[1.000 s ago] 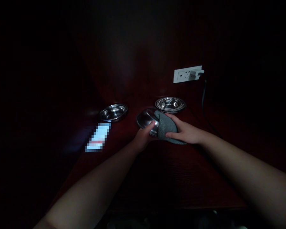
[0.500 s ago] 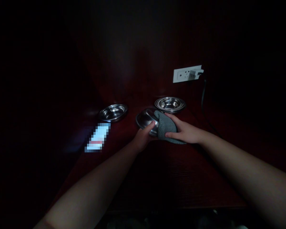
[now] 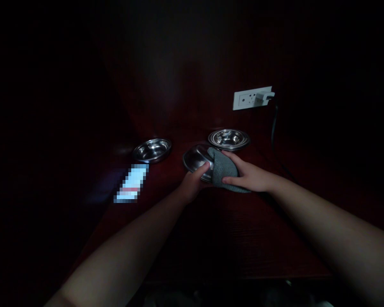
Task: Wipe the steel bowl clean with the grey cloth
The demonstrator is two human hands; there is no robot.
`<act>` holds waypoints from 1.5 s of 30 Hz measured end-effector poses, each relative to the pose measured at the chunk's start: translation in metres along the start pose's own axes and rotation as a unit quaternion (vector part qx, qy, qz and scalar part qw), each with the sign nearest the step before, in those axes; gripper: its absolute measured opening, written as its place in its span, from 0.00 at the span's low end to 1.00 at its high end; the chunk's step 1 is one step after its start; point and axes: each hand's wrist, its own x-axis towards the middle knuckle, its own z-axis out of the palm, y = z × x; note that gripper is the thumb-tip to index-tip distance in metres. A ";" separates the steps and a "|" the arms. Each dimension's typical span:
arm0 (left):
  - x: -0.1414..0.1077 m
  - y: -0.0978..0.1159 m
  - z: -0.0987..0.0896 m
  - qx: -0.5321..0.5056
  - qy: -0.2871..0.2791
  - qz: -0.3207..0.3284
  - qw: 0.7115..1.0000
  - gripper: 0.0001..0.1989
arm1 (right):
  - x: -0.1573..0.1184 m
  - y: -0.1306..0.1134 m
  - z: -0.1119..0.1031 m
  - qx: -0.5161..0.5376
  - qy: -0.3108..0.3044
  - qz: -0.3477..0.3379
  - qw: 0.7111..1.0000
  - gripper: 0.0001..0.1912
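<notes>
A shiny metal bowl [image 3: 195, 157], its rounded underside facing me, is held above the dark red tabletop. My left hand [image 3: 193, 184] grips its near edge, the thumb lying on the underside and the fingers hidden below. A grey-green cloth [image 3: 224, 170] covers the bowl's right side. My right hand [image 3: 245, 172] is closed around this cloth and presses it against the metal, thumb on the near side. Behind the hands stands a stack of metal bowls [image 3: 229, 138], open side up. Farther left, another metal bowl [image 3: 152, 150] rests upright.
A lit, pixelated screen [image 3: 132, 183], perhaps a phone, lies in front of the left bowl. On the back wall a white socket panel [image 3: 244, 99] holds a plug, whose dark cable [image 3: 274, 125] runs down to the right. The dark red table [image 3: 233, 238] ends near the bottom.
Almost nothing differs. Both hands keep their hold on the bowl and the cloth; only the view has shifted very slightly.
</notes>
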 end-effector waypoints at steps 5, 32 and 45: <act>-0.001 0.000 0.000 0.005 0.007 0.001 1.000 0.21 | -0.001 -0.001 -0.001 -0.004 -0.001 0.003 1.000 0.52; 0.000 0.000 -0.001 0.010 0.005 0.001 1.000 0.21 | -0.001 -0.003 -0.001 0.001 -0.004 -0.001 1.000 0.51; 0.000 -0.001 -0.001 0.007 0.001 0.002 1.000 0.21 | -0.001 -0.001 -0.001 -0.002 -0.007 0.009 1.000 0.53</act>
